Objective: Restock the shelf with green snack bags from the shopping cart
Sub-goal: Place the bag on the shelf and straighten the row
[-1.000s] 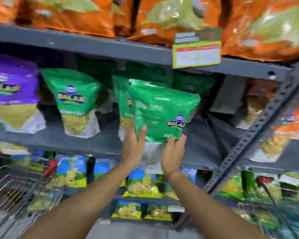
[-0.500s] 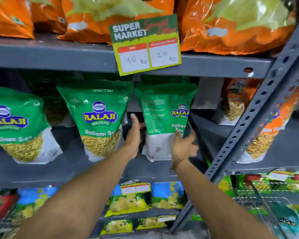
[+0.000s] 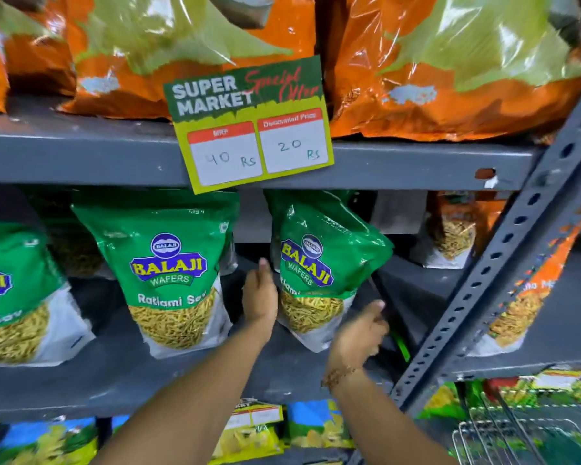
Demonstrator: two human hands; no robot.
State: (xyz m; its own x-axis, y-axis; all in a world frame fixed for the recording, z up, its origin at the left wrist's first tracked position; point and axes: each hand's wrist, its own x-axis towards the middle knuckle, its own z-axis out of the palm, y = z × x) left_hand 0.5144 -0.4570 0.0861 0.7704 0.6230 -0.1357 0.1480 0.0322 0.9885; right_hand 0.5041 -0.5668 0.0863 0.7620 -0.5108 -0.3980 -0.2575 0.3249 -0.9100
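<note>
Green bag (image 3: 319, 263) on the grey shelf (image 3: 81, 370), right of and below the price card (image 3: 249, 125), long axis tipped, top leaning right. Flanked close: left hand (image 3: 259, 295) open-palmed against its left edge, right hand (image 3: 361, 333) loosely open beside its lower right corner, gripping nothing. Likely needs nudging upright.

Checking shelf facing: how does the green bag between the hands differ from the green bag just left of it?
The right green bag leans, top crumpled, left hand covering part of its name; the middle green bag stands upright, smooth, fully readable. Both are Balaji Wafers sev.
</note>
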